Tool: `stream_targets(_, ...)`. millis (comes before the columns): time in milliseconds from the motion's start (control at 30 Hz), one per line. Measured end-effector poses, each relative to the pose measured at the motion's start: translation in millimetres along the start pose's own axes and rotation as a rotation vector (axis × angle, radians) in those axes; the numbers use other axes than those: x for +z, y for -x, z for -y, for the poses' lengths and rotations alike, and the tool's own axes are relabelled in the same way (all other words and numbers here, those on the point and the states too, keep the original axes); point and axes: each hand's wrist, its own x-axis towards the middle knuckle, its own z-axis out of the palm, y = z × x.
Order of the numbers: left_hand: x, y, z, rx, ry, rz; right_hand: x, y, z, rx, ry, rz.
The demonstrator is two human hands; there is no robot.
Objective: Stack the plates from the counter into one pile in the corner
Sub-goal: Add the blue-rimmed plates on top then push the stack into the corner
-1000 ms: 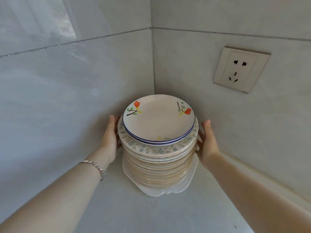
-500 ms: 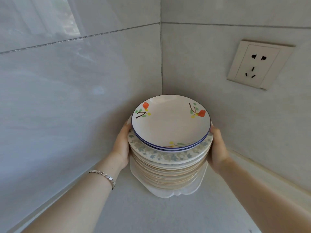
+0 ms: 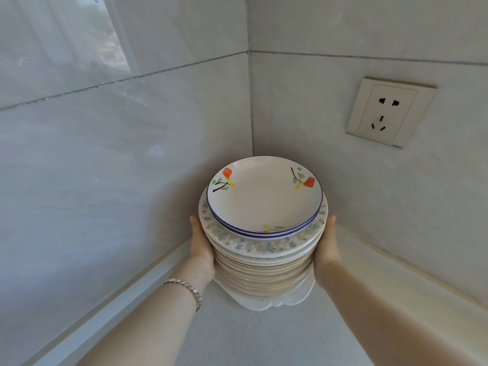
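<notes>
Many stacked plates [image 3: 264, 262], flower-painted blue-rimmed top plate [image 3: 264, 196].

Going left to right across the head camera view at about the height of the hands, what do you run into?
Left tiled wall → bracelet → left hand → pile of plates → right hand → right tiled wall, with the wall socket higher up on it.
</notes>
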Motion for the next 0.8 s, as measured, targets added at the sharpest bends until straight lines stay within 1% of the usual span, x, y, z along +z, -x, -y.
stream_targets(67, -1, 0, -9, -0.013, -0.091, -0.086, -8, 8, 11, -0.019, 0.206, -0.025)
stream_targets(100, -1, 1, -16, 0.029, -0.140, -0.141, -13, 13, 18, -0.089, 0.334, -0.054)
stream_targets(133, -1, 2, -26, 0.125, -0.202, -0.190, -18, 17, 27, -0.208, 0.440, -0.085)
stream_targets(200, 3, 9, -51, 0.438, -0.418, -0.245, -26, 19, 48, -0.431, 0.554, -0.161)
stream_targets(233, 5, 16, -63, 0.570, -0.580, -0.245, -28, 19, 60, -0.467, 0.606, -0.189)
stream_targets(267, 9, 23, -74, 0.661, -0.752, -0.238, -28, 18, 73, -0.458, 0.663, -0.188)
stream_targets(300, 13, 28, -82, 0.684, -0.914, -0.219, -26, 17, 86, -0.408, 0.712, -0.154)
stream_targets(333, 18, 35, -89, 0.638, -1.023, -0.185, -22, 16, 94, -0.333, 0.752, -0.099)
stream_targets(367, 23, 38, -94, 0.548, -1.083, -0.149, -17, 17, 99, -0.251, 0.786, -0.040)
stream_targets(433, 31, 45, -99, 0.365, -1.030, -0.099, -7, 18, 98, -0.147, 0.801, 0.046)
stream_targets(500, 35, 45, -100, 0.296, -0.945, -0.111, -2, 17, 90, -0.151, 0.776, 0.053)
stream_targets(533, 34, 46, -100, 0.271, -0.954, -0.116, 0, 17, 86, -0.166, 0.757, 0.044)
stream_targets(600, 29, 47, -94, 0.158, -0.988, -0.087, 3, 19, 83, -0.153, 0.695, 0.047)
stream_targets(667, 23, 44, -85, 0.057, -0.968, -0.058, 7, 19, 82, -0.135, 0.662, 0.045)
stream_targets(700, 22, 41, -82, 0.050, -0.935, -0.049, 9, 18, 82, -0.131, 0.651, 0.036)
stream_targets(800, 21, 34, -75, 0.123, -0.803, -0.031, 13, 13, 84, -0.129, 0.607, 0.018)
